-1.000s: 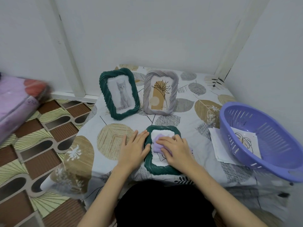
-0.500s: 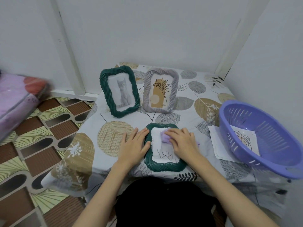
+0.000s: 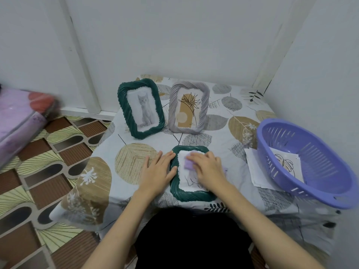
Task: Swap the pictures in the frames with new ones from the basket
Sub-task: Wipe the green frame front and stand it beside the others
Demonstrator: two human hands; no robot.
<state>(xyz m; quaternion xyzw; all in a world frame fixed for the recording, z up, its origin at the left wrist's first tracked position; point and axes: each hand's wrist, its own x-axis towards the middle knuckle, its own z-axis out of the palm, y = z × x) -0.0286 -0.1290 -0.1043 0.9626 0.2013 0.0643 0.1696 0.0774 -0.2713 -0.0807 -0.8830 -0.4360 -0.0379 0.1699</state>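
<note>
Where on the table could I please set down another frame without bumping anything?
Bare cloth lies left of the left hand, in front of the cat frame, and behind the basket, right of the grey frame. It is crowded around the flat frame and the papers.
</note>
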